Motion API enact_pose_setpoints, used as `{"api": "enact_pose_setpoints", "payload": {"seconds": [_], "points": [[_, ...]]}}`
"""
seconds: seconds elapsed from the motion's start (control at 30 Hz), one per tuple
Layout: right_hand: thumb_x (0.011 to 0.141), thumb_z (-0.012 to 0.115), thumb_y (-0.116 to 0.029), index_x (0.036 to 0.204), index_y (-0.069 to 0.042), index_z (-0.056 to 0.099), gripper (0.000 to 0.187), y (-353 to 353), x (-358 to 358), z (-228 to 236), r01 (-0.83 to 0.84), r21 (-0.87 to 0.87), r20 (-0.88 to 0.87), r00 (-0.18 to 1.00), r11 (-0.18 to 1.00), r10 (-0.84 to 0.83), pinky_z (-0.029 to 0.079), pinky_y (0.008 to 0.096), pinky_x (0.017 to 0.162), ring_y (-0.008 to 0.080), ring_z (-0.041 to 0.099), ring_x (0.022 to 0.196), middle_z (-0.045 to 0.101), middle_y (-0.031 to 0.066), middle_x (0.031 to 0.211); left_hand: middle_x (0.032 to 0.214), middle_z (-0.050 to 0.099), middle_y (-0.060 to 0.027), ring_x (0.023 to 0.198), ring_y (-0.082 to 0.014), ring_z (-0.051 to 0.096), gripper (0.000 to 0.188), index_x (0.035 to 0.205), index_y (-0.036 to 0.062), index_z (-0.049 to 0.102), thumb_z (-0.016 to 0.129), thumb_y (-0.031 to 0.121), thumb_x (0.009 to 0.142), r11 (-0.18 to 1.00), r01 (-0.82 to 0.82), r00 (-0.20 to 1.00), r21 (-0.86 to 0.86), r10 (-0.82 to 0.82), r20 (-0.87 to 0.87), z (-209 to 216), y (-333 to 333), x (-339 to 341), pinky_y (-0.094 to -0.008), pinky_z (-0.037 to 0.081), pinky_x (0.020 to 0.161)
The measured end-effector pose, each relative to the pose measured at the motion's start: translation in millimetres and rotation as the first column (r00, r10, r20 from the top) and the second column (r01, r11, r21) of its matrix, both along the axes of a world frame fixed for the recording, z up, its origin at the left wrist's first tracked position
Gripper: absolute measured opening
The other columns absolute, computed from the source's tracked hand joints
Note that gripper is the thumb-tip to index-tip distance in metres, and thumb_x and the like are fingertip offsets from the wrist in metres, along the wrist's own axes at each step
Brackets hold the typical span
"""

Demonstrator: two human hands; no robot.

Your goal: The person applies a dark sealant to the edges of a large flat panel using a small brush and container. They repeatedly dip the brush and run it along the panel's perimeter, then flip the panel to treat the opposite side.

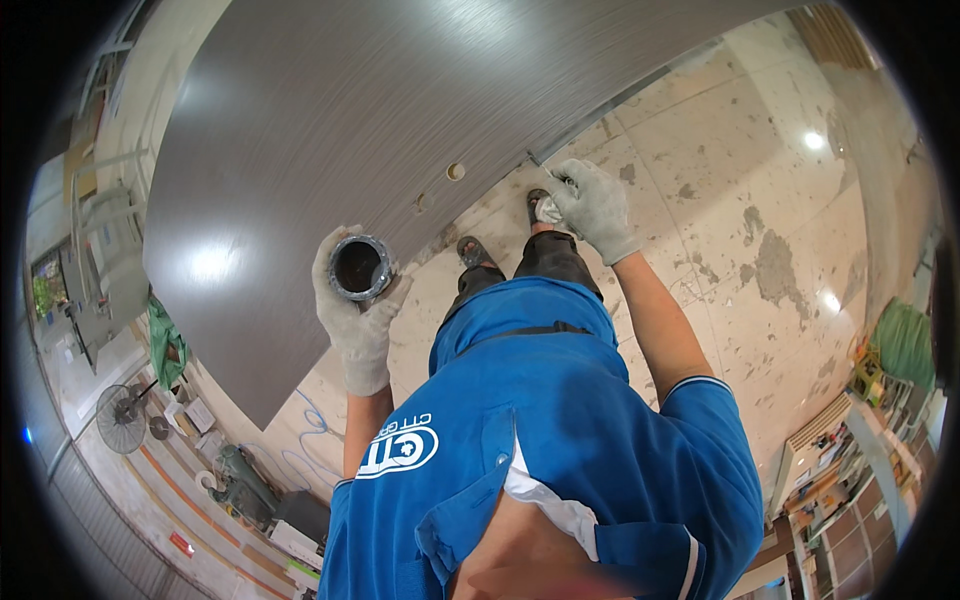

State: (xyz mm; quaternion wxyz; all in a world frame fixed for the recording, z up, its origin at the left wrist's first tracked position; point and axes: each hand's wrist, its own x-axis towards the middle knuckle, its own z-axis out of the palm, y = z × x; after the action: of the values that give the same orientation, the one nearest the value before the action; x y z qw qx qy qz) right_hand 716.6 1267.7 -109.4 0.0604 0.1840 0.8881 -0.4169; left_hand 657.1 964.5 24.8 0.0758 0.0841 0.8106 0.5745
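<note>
My left hand [352,310], in a pale work glove, is wrapped round an open can [360,267] with a smeared rim and dark contents. The can is beside the edge of a large grey, fine-grained panel [300,130]. My gloved right hand [595,205] is closed on a slim tool [537,160], and its dark tip is at the panel's near edge. I cannot tell the tool's exact kind. Below the fingers a crumpled white cloth [548,210] shows in front of my foot. Two small round cut-outs, one a hole [456,172], lie in the panel between my hands.
Underfoot is a pale tiled floor [720,220] with dark patches. A blue hose [315,425] curls at the lower left, near a fan [122,418] and a grey-green machine [245,485]. Shelves with assorted goods [830,460] and a green bundle [903,340] stand at the right.
</note>
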Motion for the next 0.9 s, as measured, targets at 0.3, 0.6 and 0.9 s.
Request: {"api": "enact_pose_setpoints", "payload": {"seconds": [0.3, 0.6, 0.9], "points": [[0.090, 0.067, -0.028, 0.100, -0.009, 0.072, 0.022, 42, -8, -5, 0.170, 0.096, -0.052, 0.985, 0.981, -0.166, 0.054, 0.0415, 0.076, 0.0315, 0.069, 0.089, 0.072, 0.0124, 0.099, 0.133, 0.056, -0.0108, 0.118, -0.0207, 0.060, 0.083, 0.139, 0.0059, 0.046, 0.090, 0.010, 0.069, 0.998, 0.001, 1.000, -0.061, -0.002, -0.019, -1, 5, -1, -0.0337, 0.058, 0.098], [0.091, 0.067, -0.032, 0.097, -0.010, 0.072, 0.023, 68, -14, -3, 0.283, 0.156, -0.110, 0.957, 0.947, -0.268, 0.053, 0.0406, 0.076, 0.0320, 0.069, 0.087, 0.071, 0.0128, 0.094, 0.133, 0.056, -0.0112, 0.119, -0.0206, 0.059, 0.085, 0.140, 0.0058, 0.045, 0.090, 0.013, 0.069, 0.999, -0.038, 0.999, -0.026, 0.038, 0.022, 3, 17, 2, -0.0337, 0.058, 0.098], [0.091, 0.066, -0.034, 0.099, -0.013, 0.073, 0.024, 99, -18, -4, 0.424, 0.300, -0.187, 0.904, 0.854, -0.384, 0.054, 0.0403, 0.076, 0.0297, 0.069, 0.089, 0.072, 0.0105, 0.093, 0.134, 0.056, -0.0111, 0.119, -0.0201, 0.059, 0.084, 0.140, 0.0055, 0.045, 0.090, 0.013, 0.070, 0.998, -0.047, 0.998, -0.034, 0.049, 0.046, -1, 26, 3, -0.0339, 0.055, 0.100]]}}
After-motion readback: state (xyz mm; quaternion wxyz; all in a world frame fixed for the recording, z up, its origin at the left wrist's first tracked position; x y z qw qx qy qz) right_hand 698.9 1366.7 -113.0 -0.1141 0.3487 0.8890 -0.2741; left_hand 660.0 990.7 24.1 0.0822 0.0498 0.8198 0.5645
